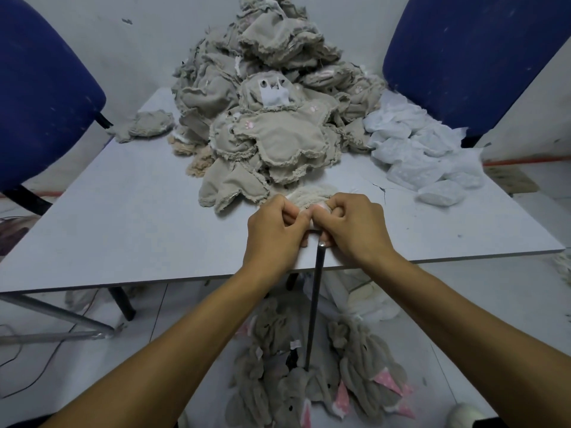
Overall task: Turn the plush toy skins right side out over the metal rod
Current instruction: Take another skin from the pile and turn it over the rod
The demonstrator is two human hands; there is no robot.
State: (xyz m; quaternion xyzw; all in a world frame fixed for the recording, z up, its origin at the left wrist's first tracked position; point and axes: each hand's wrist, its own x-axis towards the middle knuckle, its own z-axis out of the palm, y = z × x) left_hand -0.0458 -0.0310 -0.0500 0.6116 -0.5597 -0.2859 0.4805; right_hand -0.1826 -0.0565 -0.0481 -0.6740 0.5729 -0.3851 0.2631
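Note:
A dark metal rod (315,304) rises from the floor to just below my hands, its shiny tip at the table's front edge. My left hand (275,233) and my right hand (355,227) meet above that tip, and both pinch a small cream plush skin (312,196) that bulges out beyond my fingers. Most of this skin is hidden by my knuckles. A tall pile of beige inside-out skins (272,118) with frayed seams fills the back middle of the grey table (123,217).
White fabric pieces (423,156) lie at the table's right. One loose beige skin (148,126) lies at the left. Blue chairs (40,88) flank the table. Grey furry turned skins with pink ears (324,375) lie on the floor around the rod's base.

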